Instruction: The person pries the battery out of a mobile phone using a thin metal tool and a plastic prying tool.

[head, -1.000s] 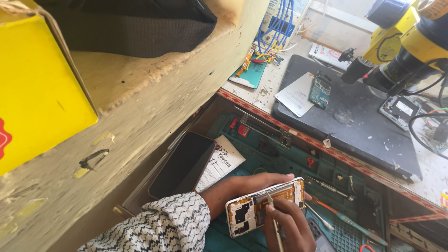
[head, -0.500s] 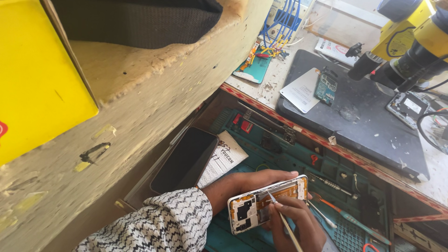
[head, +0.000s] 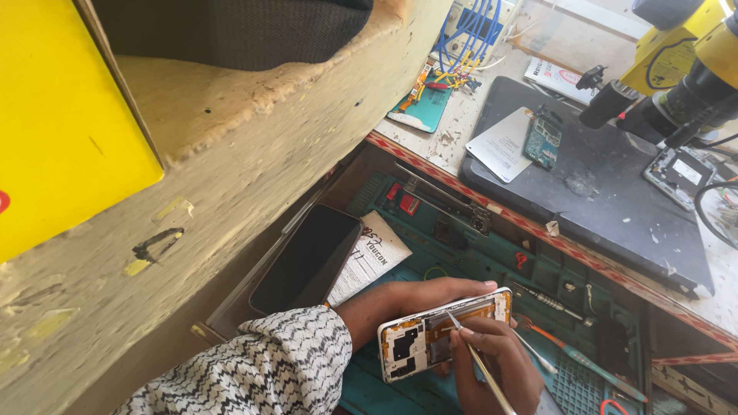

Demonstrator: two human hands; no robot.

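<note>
Left hand point(head: 415, 296) curled around the far long edge of an opened phone point(head: 444, 334), fingers wrapped along its top side, patterned black-and-white sleeve point(head: 261, 369) trailing back from the wrist. Phone held back side up, cover off, white frame and orange inner parts exposed, hovering above a teal work mat point(head: 538, 277). Right hand point(head: 496, 361) just under the phone's near edge, fingers pinched tight around a thin metal tool point(head: 480, 361), tip resting on the phone's middle. Both hands closed, none spread. Left of the phone: a dark phone point(head: 307, 257) lying screen up, with a white paper slip point(head: 373, 257) tucked beside it. Right of the phone: a screwdriver with orange neck point(head: 576, 357) flat on the mat. Beyond the phone, past a red patterned edge strip point(head: 538, 230): a black pad point(head: 607, 200) carrying a pale card point(head: 501, 144) and a small green circuit board point(head: 543, 140). Yellow-and-black microscope point(head: 676, 69) above the pad's far right corner. Yellow box point(head: 61, 131) on the rough ledge well to the phone's upper left. Against half a second earlier: grip on phone unchanged, tool tip at much the same spot on the phone, hands and phone sitting slightly lower and right in view, consistent with a small head shift; dark phone and paper slip in the same arrangement.
</note>
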